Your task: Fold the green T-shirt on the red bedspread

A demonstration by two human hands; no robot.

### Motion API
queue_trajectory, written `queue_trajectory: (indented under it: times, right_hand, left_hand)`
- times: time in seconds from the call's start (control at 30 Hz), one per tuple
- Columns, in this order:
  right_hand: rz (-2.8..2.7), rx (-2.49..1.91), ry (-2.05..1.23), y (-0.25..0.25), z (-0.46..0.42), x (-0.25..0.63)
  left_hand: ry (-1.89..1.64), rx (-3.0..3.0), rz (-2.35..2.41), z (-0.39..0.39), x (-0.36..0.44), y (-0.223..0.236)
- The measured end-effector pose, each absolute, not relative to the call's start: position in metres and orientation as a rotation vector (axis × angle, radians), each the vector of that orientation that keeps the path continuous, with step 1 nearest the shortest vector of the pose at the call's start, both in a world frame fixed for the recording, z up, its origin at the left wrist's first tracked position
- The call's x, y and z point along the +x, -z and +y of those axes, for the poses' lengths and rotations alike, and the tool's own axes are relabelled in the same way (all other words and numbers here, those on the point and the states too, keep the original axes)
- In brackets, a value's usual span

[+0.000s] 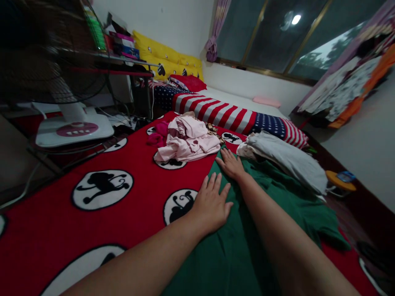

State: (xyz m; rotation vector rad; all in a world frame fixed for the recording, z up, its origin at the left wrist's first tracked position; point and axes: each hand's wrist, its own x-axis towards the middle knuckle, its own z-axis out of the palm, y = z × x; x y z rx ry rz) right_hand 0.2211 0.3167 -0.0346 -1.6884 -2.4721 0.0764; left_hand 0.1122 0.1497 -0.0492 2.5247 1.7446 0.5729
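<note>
A green garment (pixel 271 205) lies spread over the red blanket (pixel 92 230) with black-and-white monkey circles. My left hand (pixel 211 203) rests flat on the garment's left edge, fingers stretched out. Farther away, my right hand (pixel 231 163) lies flat on the garment's far end, fingers apart. Neither hand holds anything. A heap of pink clothes (pixel 188 139) sits just beyond my right hand.
A grey-white folded cloth (pixel 284 158) lies to the right of the green garment. A stars-and-stripes blanket (pixel 228 113) crosses the bed behind. A standing fan (pixel 61 82) is at the left. Yellow pillows (pixel 166 59), a window and hanging clothes (pixel 348 86) are at the back.
</note>
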Motion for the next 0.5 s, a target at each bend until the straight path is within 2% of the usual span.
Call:
queue_trajectory:
  times: [0.2, 0.4, 0.5]
  right_hand:
    - [-2.491, -1.686, -0.251, 0.019, 0.31, 0.225]
    - [-2.341, -1.617, 0.054, 0.017, 0.249, 0.248]
    - [-2.405, -1.655, -0.125, 0.021, 0.228, 0.274]
  left_hand:
    - [-0.507, 2.504, 1.748, 0.152, 0.111, 0.046]
    - [-0.55, 2.542, 1.736, 0.152, 0.111, 0.048]
    - [-0.543, 2.546, 1.738, 0.152, 0.11, 0.048]
